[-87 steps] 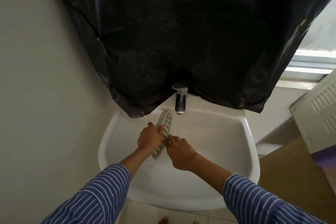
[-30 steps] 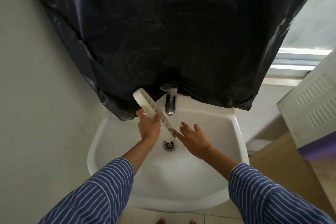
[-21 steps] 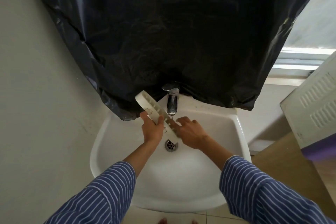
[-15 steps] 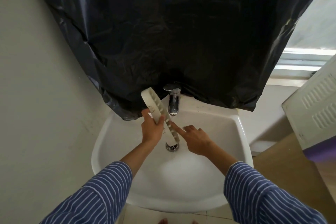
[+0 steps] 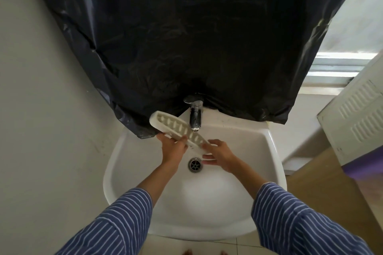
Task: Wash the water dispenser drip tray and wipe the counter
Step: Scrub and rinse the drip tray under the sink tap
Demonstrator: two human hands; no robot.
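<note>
Basin (image 5: 238, 188) lower-center of frame open; faucet (image 5: 195, 118) & black plastic sheet (image 5: 186, 37) block above, wall (image 5: 41, 130) crowds left.

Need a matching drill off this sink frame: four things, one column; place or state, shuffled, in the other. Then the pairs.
Things:
1. white slotted plastic drip tray
2. chrome tap
3. round metal drain
4. black plastic sheet

Places or states:
A. set in the bottom of the white ceramic sink
B. hangs on the wall above the sink
C. held tilted by the left hand, right hand at its lower end
D. stands at the back rim of the sink, spout over the tray

Pairs: 1-C, 2-D, 3-A, 4-B
</note>
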